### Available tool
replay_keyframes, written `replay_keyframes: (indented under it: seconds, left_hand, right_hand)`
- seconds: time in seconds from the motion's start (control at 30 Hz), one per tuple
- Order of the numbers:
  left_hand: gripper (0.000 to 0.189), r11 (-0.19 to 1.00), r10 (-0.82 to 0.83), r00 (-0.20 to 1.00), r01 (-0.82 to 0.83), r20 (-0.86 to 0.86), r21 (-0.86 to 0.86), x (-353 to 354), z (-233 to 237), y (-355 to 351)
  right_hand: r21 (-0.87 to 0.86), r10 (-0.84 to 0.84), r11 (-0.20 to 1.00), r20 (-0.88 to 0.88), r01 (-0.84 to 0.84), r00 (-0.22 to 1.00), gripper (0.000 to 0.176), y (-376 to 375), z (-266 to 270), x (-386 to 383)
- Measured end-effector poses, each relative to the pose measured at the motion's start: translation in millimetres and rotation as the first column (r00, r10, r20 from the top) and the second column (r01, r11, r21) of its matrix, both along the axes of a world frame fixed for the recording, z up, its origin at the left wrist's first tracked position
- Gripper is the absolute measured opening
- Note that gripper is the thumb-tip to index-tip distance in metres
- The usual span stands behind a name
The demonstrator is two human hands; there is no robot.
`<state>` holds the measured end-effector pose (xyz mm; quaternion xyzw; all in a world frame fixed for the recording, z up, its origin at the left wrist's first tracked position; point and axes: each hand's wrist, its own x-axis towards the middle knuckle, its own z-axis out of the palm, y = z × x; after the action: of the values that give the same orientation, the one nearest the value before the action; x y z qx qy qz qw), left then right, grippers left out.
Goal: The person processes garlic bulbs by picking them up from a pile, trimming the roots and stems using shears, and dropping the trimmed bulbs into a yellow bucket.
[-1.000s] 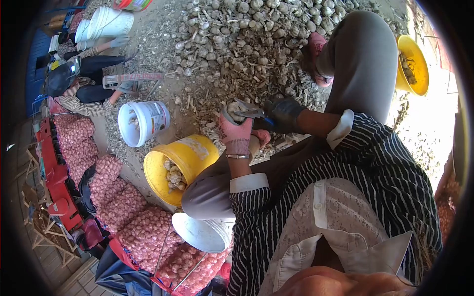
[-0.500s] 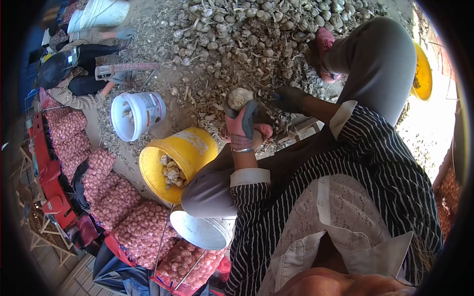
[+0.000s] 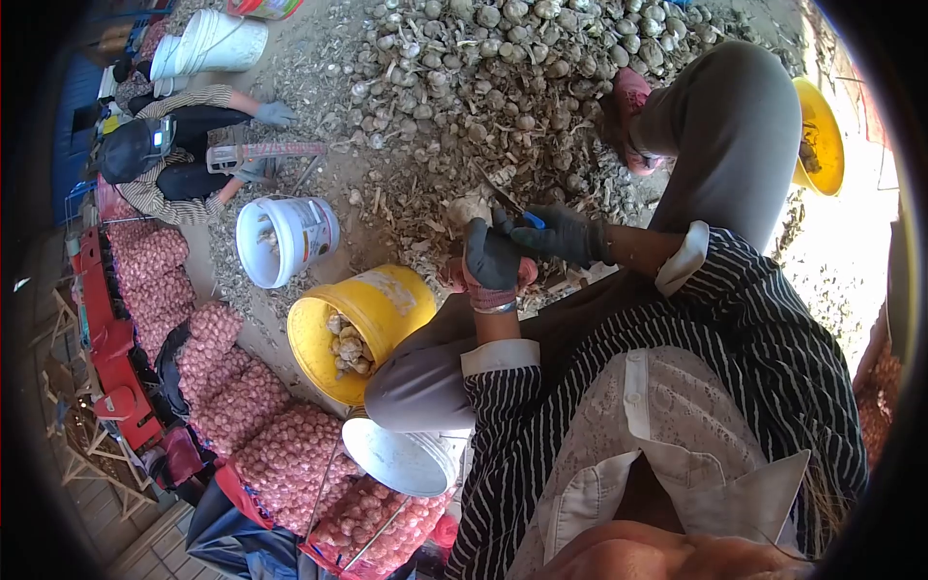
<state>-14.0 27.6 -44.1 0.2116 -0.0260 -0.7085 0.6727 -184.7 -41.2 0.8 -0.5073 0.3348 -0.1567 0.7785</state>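
My left hand (image 3: 491, 259), in a grey and pink glove, is closed around a pale garlic bulb (image 3: 466, 209). My right hand (image 3: 565, 236), in a dark glove, grips blue-handled shears (image 3: 505, 201). Their dark, narrow blades point up and left, close beside the bulb. Both hands are close together above my lap, over the littered ground. Under and beyond them lies a large heap of garlic bulbs (image 3: 522, 48) with dry stalks and skins. Left of my knee, a tilted yellow bucket (image 3: 387, 300) holds several trimmed garlic bulbs (image 3: 350, 348).
A white bucket (image 3: 314, 232) stands beyond the yellow one, and another white bucket (image 3: 411, 454) is beside my knee. Filled net sacks of garlic (image 3: 290, 454) line the left. A co-worker (image 3: 169, 155) sits at far left. Another yellow bucket (image 3: 822, 135) lies at right.
My right hand has come left to the bulb, bringing the shears' blades beside it. My left hand has turned over, its dark side now showing. The co-worker's arm has shifted, and the view has moved slightly.
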Motion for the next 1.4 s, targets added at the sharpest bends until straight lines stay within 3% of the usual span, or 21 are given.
replay_keyframes:
  seconds: [0.1, 0.2, 0.27, 0.3, 0.37, 0.4, 0.43, 0.47, 0.53, 0.6, 0.67, 0.73, 0.87, 0.93, 1.07, 1.1, 1.13, 1.17, 1.2, 1.27, 1.4]
  left_hand:
    - [0.029, 1.0, 0.008, 0.999, -0.008, -0.035, 0.007, -7.5, -1.2, 0.3]
    - [0.028, 0.998, 0.046, 0.995, -0.049, -0.086, -0.031, -11.7, 17.5, -2.0]
    - [0.034, 0.968, 0.227, 0.974, -0.228, -0.028, -0.105, -4.7, 45.1, -6.5]
    - [0.043, 0.922, 0.315, 0.932, -0.345, -0.18, -0.177, 6.4, 57.0, -3.2]
    - [0.057, 0.749, 0.417, 0.808, -0.565, -0.417, -0.347, 30.8, 94.1, 9.0]
    - [0.06, 0.608, 0.438, 0.746, -0.657, -0.502, -0.445, 41.0, 114.0, 16.4]
    - [0.06, 0.604, 0.446, 0.743, -0.662, -0.5, -0.444, 54.0, 119.0, 28.8]
    - [0.059, 0.572, 0.551, 0.708, -0.706, -0.441, -0.418, 67.7, 119.5, 40.4]
    - [0.059, 0.539, 0.648, 0.666, -0.744, -0.369, -0.396, 79.0, 105.7, 37.7]
    - [0.056, 0.676, 0.735, 0.678, -0.733, -0.004, -0.069, 74.6, 73.8, 17.7]
    - [0.046, 0.743, 0.572, 0.767, -0.635, 0.292, 0.212, 71.8, 33.9, -1.9]
    - [0.037, 0.776, 0.353, 0.863, -0.486, 0.361, 0.402, 71.4, 3.0, -31.4]
    - [0.033, 0.838, 0.048, 0.835, -0.332, 0.548, 0.433, 63.5, -38.9, -112.7]
    - [0.037, 0.802, -0.196, 0.639, -0.332, 0.744, 0.497, 47.8, -41.9, -163.6]
    - [0.051, 0.859, -0.288, 0.537, -0.222, 0.793, 0.462, 33.7, -69.4, -249.8]
    - [0.056, 0.867, -0.427, 0.106, -0.234, 0.898, 0.44, 30.3, -72.1, -266.1]
    - [0.061, 0.88, -0.473, -0.347, -0.233, 0.809, 0.415, 27.2, -73.7, -276.6]
    - [0.072, 0.732, -0.681, -0.341, -0.304, 0.648, 0.61, 18.3, -76.3, -283.8]
    - [0.072, 0.732, -0.681, -0.34, -0.295, 0.648, 0.614, 19.5, -83.3, -285.1]
    - [0.076, 0.706, -0.684, -0.513, -0.287, 0.519, 0.647, 27.4, -101.8, -282.9]
    - [0.08, 0.725, -0.675, -0.494, -0.309, 0.548, 0.615, 41.0, -98.0, -263.3]
  right_hand:
    - [0.035, 0.04, 0.999, -0.014, -0.039, 0.999, 0.031, -6.8, 20.5, -6.5]
    - [0.25, -0.038, 0.964, -0.215, 0.093, 0.976, 0.028, -7.7, 35.9, -5.3]
    - [0.196, -0.279, 0.911, -0.358, 0.364, 0.891, 0.03, -10.8, 1.5, 2.8]
    - [0.197, -0.279, 0.91, -0.358, 0.364, 0.891, 0.03, -17.4, -9.6, -2.0]
    - [0.775, -0.407, 0.605, 0.107, 0.18, 0.907, 0.035, -29.9, -26.4, -14.6]
    - [0.777, -0.404, 0.604, 0.104, 0.179, 0.909, 0.035, -35.1, -17.5, -15.8]
    - [0.863, -0.484, 0.485, 0.128, 0.144, 0.865, 0.037, -42.6, 2.1, -16.8]
    - [0.929, -0.565, 0.359, 0.139, 0.091, 0.813, 0.038, -48.0, 13.5, -13.9]
    - [0.941, -0.583, 0.312, 0.078, 0.134, 0.809, 0.036, -50.3, 10.5, -2.4]
    - [0.922, -0.513, 0.349, 0.041, 0.165, 0.857, 0.033, -48.1, 8.4, 5.4]
    - [0.931, -0.514, 0.335, 0.054, 0.143, 0.856, 0.03, -43.7, 1.5, 9.8]
    - [0.938, -0.544, 0.251, -0.068, 0.24, 0.836, 0.029, -38.4, -20.8, 19.1]
    - [0.881, -0.58, 0.249, -0.196, 0.401, 0.791, 0.028, -39.9, -32.4, 24.0]
    - [0.847, -0.551, 0.269, -0.255, 0.458, 0.795, 0.026, -49.7, -19.1, 21.7]
    - [0.813, -0.564, 0.308, -0.263, 0.495, 0.783, 0.026, -57.2, -20.4, 21.8]
    - [0.809, -0.581, 0.34, -0.221, 0.48, 0.783, 0.026, -57.2, -22.8, 20.6]
    - [0.807, -0.586, 0.335, -0.226, 0.487, 0.778, 0.026, -57.8, -25.7, 20.2]
    - [0.79, -0.572, 0.343, -0.253, 0.508, 0.78, 0.026, -58.2, -27.9, 19.3]
    - [0.773, -0.557, 0.351, -0.281, 0.528, 0.781, 0.025, -59.5, -27.6, 18.4]
    - [0.762, -0.57, 0.308, -0.331, 0.569, 0.752, 0.027, -64.2, -23.3, 18.4]
    - [0.711, -0.512, 0.442, -0.301, 0.547, 0.805, 0.032, -59.4, -27.7, 19.6]
